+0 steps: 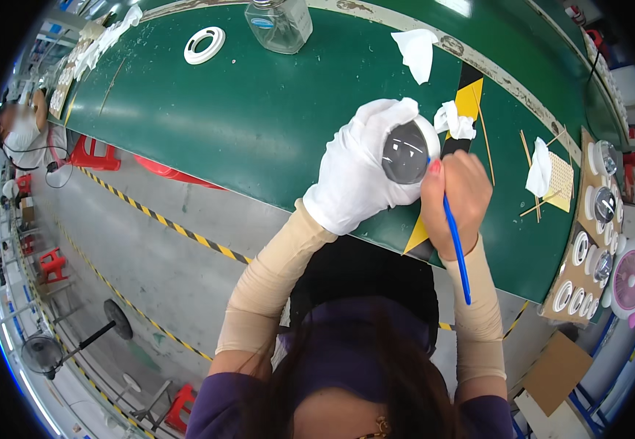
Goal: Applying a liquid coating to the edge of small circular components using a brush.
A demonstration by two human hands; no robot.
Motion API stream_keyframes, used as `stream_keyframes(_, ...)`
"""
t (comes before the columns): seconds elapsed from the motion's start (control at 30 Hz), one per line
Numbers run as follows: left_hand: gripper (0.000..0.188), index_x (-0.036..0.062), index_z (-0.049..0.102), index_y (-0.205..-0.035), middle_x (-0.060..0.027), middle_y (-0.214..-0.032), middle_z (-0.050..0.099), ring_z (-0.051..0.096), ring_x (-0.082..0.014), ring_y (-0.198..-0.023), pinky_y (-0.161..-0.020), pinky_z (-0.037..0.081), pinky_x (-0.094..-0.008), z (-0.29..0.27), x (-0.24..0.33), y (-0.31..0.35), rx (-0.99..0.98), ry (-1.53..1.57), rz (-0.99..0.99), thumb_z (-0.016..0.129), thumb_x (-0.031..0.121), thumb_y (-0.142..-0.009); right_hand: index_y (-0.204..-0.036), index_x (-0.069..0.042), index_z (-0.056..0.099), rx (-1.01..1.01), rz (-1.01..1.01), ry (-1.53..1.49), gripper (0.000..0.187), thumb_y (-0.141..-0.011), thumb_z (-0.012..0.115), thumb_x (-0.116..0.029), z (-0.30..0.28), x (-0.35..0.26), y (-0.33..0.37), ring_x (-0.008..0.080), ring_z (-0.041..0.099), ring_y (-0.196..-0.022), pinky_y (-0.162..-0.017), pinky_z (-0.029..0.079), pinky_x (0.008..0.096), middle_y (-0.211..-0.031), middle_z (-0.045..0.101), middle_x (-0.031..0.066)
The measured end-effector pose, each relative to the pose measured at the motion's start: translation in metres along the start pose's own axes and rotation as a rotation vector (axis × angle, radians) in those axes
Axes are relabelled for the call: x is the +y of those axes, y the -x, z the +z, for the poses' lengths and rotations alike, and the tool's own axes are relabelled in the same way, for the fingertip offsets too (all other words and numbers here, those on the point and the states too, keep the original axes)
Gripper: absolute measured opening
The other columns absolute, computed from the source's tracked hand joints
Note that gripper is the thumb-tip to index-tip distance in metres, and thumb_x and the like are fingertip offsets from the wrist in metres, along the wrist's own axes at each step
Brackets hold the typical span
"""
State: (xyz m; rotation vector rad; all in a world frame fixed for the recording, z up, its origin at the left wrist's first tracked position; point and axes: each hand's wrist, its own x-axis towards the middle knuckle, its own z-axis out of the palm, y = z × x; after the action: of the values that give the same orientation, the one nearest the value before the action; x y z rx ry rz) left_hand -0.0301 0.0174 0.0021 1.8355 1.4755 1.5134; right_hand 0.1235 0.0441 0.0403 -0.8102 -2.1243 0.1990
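Note:
My left hand (pixel 361 164), in a white glove, is closed around a round white ring with a glossy see-through dome (pixel 406 152), just above the table's near edge. The dome faces up and carries bright reflections. My bare right hand (pixel 458 194) is closed on a slim blue pen-like stick (pixel 457 245). Its tip touches or nearly touches the right side of the white rim; the fingers partly hide that spot. The stick's long end points down toward my right forearm. Beige sleeves cover both forearms.
Crumpled white tissue (pixel 455 123) lies just beyond my hands. Another tissue (pixel 416 53), a white ring (pixel 204 45) and a glass jar (pixel 279 28) sit farther back. At right are thin wooden sticks (pixel 487 139), a yellow pad (pixel 560 181) and a board of rings and domes (pixel 557 282).

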Motion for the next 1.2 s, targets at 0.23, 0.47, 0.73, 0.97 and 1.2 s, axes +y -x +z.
stream_keyframes(0.23, 0.080, 0.0139, 0.051, -0.133, -0.0135, -0.125, 0.056, 0.062, -0.0349, -0.101, -0.084, 0.052, -0.0405, 0.001, 0.004, -0.003, -0.001, 0.001, -0.004, 0.087, 0.027, -0.062, -0.065, 0.000, 0.046, -0.014, 0.016, -0.064, 0.022, -0.084, 0.058, -0.001, -0.002, 0.002, -0.008, 0.0300, 0.042, -0.053, -0.051, 0.032, 0.0409, -0.060, 0.043, 0.0130)
stream_keyframes(0.47, 0.076, 0.0134, 0.054, -0.129, -0.0118, -0.120, 0.058, 0.063, -0.0324, -0.097, -0.082, 0.053, -0.0394, -0.002, 0.004, -0.003, 0.055, -0.080, 0.030, 0.086, 0.035, -0.064, -0.066, 0.003, 0.045, -0.135, 0.081, -0.097, 0.023, -0.088, 0.050, 0.000, -0.003, 0.008, -0.014, 0.0283, 0.042, -0.054, -0.052, 0.031, 0.0392, -0.062, 0.042, 0.0145)
stream_keyframes(0.73, 0.069, 0.0126, 0.056, -0.125, -0.0122, -0.113, 0.061, 0.065, -0.0329, -0.092, -0.079, 0.055, -0.0408, -0.007, 0.010, -0.006, 0.059, -0.049, 0.002, 0.084, 0.038, -0.067, -0.064, 0.002, 0.048, -0.213, -0.045, -0.161, 0.019, -0.082, 0.055, 0.002, -0.010, 0.021, -0.028, 0.0296, 0.043, -0.051, -0.050, 0.031, 0.0395, -0.059, 0.046, 0.0130)
stream_keyframes(0.97, 0.075, 0.0152, 0.053, -0.127, -0.0115, -0.126, 0.057, 0.063, -0.0324, -0.103, -0.085, 0.053, -0.0407, -0.012, 0.012, -0.006, -0.076, -0.058, -0.077, 0.087, 0.037, -0.065, -0.062, 0.002, 0.043, -0.404, -0.037, -0.310, 0.027, -0.087, 0.052, -0.005, -0.011, 0.039, -0.051, 0.0307, 0.041, -0.053, -0.053, 0.032, 0.0405, -0.058, 0.041, 0.0135)
stream_keyframes(1.2, 0.076, 0.0139, 0.052, -0.127, -0.0118, -0.122, 0.059, 0.063, -0.0327, -0.103, -0.084, 0.053, -0.0408, -0.008, 0.010, -0.004, -0.024, -0.060, -0.036, 0.088, 0.035, -0.064, -0.062, 0.001, 0.043, -0.458, -0.185, -0.363, 0.025, -0.084, 0.055, -0.002, -0.022, 0.040, -0.042, 0.0311, 0.040, -0.052, -0.053, 0.032, 0.0410, -0.058, 0.041, 0.0140)
